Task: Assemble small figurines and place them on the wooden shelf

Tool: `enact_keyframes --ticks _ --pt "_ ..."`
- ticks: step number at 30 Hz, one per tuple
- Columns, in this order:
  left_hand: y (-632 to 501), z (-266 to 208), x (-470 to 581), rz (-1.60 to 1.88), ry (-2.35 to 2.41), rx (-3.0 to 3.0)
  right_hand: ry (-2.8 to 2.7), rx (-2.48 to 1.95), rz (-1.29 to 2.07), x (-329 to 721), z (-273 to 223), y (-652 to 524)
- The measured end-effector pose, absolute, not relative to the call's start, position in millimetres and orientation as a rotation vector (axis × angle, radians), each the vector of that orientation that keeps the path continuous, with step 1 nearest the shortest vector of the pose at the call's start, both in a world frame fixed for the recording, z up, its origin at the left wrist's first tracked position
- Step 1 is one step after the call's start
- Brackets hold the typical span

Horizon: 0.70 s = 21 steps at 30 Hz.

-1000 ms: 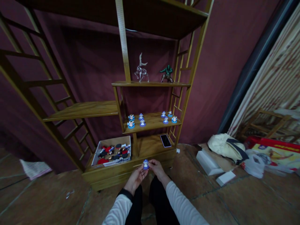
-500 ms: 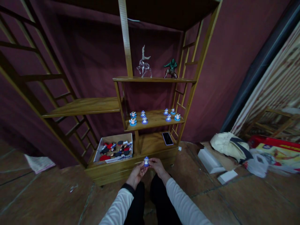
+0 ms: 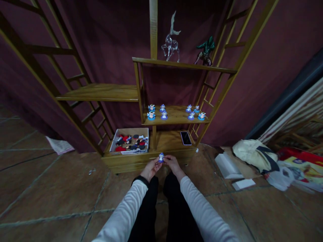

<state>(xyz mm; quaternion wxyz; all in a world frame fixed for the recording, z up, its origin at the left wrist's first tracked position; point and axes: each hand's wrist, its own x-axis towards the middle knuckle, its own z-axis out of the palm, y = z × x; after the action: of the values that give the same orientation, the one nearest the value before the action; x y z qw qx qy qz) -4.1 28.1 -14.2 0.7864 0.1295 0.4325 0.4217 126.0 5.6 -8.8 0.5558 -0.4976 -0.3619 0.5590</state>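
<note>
Both hands, left hand (image 3: 150, 167) and right hand (image 3: 173, 162), pinch a small blue figurine (image 3: 161, 157) between their fingertips, steadying it upright just before the wooden shelf (image 3: 174, 118) of matching figurines.

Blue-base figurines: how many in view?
9. Four stand left on the middle shelf, four on its right; one blue-base figurine sits between the left hand and right hand. The box may hide more.
</note>
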Motion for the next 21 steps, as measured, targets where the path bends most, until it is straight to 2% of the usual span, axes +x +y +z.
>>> enact_keyframes --ticks 21 --pt "26 -13 -5 0.913 0.911 0.299 -0.922 -1.240 1.239 127 -24 12"
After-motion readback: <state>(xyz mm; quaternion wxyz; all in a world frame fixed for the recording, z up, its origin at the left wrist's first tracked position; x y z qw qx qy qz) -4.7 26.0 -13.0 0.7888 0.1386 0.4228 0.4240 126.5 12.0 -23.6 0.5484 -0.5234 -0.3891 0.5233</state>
